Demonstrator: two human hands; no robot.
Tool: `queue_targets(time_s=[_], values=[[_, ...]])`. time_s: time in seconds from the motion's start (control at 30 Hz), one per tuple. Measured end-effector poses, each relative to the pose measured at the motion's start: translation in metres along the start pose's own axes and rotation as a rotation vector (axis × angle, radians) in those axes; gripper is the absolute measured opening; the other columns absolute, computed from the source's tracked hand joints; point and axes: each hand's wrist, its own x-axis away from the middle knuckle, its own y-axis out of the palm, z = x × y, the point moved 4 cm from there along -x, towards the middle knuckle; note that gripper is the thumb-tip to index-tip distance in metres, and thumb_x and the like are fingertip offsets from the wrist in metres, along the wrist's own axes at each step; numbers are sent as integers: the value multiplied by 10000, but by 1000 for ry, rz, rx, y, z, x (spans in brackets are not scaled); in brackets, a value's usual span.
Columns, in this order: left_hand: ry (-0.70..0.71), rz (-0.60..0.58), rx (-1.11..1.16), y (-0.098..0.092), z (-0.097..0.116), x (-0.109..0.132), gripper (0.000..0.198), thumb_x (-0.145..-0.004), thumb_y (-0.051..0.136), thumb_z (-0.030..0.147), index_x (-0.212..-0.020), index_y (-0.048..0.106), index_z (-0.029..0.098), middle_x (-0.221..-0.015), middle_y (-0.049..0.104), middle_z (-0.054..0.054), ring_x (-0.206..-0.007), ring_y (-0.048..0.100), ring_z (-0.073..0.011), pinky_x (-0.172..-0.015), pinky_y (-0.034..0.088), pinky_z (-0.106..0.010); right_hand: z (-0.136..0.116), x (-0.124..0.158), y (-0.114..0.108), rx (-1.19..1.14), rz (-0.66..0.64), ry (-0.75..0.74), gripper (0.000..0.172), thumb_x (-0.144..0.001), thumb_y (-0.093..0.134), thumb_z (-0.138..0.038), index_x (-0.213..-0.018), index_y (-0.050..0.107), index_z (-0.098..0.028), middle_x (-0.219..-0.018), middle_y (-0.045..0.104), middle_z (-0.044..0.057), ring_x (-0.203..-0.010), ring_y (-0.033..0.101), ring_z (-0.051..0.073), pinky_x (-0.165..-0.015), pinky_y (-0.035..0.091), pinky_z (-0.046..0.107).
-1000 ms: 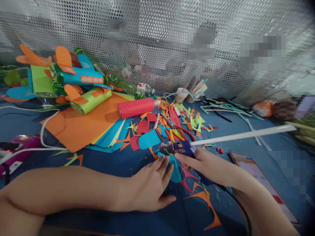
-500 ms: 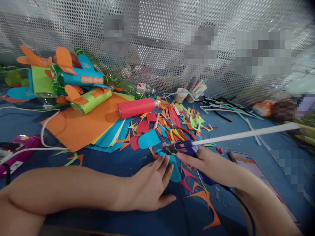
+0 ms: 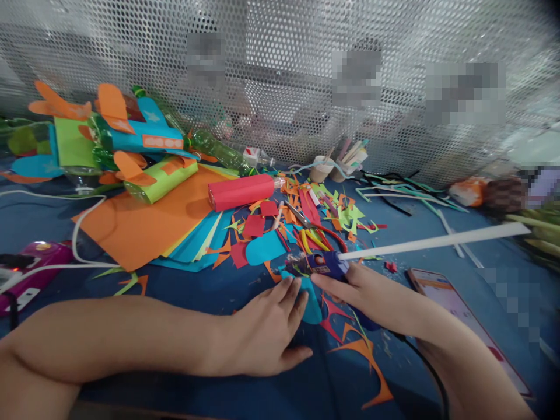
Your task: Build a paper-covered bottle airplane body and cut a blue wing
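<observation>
My right hand [image 3: 365,291] is wrapped round a dark blue glue gun [image 3: 329,263], with a long white glue stick [image 3: 437,240] standing out of its back. The gun's tip is just above a blue paper piece [image 3: 311,303] lying on the table. My left hand [image 3: 273,329] lies flat with its fingers spread, fingertips on the left edge of that piece. Another blue piece with a rounded end [image 3: 265,247] lies beyond the gun's tip. Behind it are scissors [image 3: 321,228] with red and yellow handles.
At the left are paper-covered bottles [image 3: 149,137], an orange sheet [image 3: 149,221] and a magenta power strip [image 3: 37,268]. A red-wrapped bottle [image 3: 241,192] and paper scraps lie mid-table. A phone [image 3: 464,321] is under my right forearm. A perforated metal screen [image 3: 280,70] stands behind.
The glue gun and my right hand have shifted very slightly left, and the rear end of the glue stick has moved a little. My left hand has kept its place.
</observation>
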Motion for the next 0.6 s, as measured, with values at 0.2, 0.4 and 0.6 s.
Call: queue_targets(time_s=[0.2, 0.4, 0.6], values=[[22, 10, -50, -1, 1, 0, 672, -908, 184, 483, -1292, 378, -33, -1291, 471, -212, -1261, 334, -336, -1061, 136, -377, 6, 1, -1, -5, -8, -39, 483, -831, 357, -591, -812, 655, -212, -697, 646, 24, -614, 572, 159, -621, 453, 255], [11, -14, -25, 1, 1, -1, 691, -901, 188, 501, -1304, 358, -34, -1304, 457, -214, -1270, 323, -339, -1063, 140, -389, 9, 5, -7, 72, -29, -26, 525, -828, 307, -613, -776, 654, -222, -672, 640, 35, -621, 583, 173, -602, 460, 264], [14, -22, -15, -1, 0, -3, 690, -903, 193, 497, -1291, 371, -45, -1299, 452, -235, -1283, 302, -344, -1064, 145, -394, 15, 5, -10, 176, -36, -34, 597, -832, 243, -632, -883, 668, -216, -716, 642, 69, -643, 591, 200, -630, 464, 306]])
